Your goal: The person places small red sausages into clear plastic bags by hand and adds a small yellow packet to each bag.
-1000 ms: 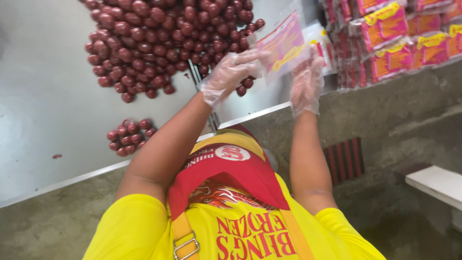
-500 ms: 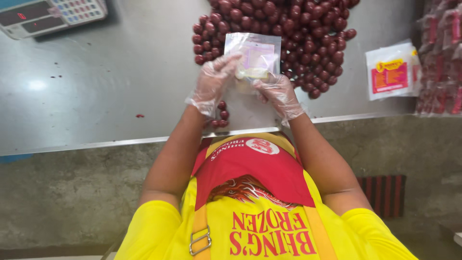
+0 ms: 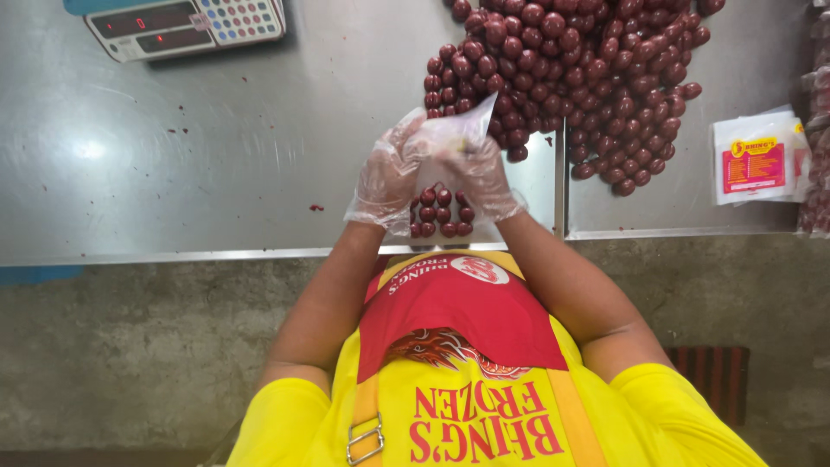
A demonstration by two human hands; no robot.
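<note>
Both hands are up over the steel tabletop [image 3: 216,156], each in a thin clear glove, and between them they hold a small clear plastic bag [image 3: 450,156]. The left hand [image 3: 389,177] pinches the bag's left edge, its fingers curled in around the film, and the right hand [image 3: 480,173] pinches the right edge the same way, so the mouth of the bag is gathered between the two hands rather than held wide. The bag hangs just in front of the big pile of dark red balls [image 3: 579,78], on the near side of it, and right below the bag a small cluster of the same red balls [image 3: 441,214] lies close to the tabletop's front edge. To the left of the pile, well apart at the far corner, sits a weighing scale [image 3: 186,24]; to the right of the pile lies a stack of printed pouches [image 3: 756,160]. The risk I see is in that thin, slippery film: glove on plastic gives little grip, and if one pinch slides the bag could sag or flip, and anything inside it would tip out. I cannot tell whether it holds anything yet. The small cluster sits so near the edge that a brush of a wrist could roll balls off onto the floor. The seam in the tabletop [image 3: 560,186] right of the bag could also catch rolling balls, and the pile's loose near rim may scatter if bumped.
</note>
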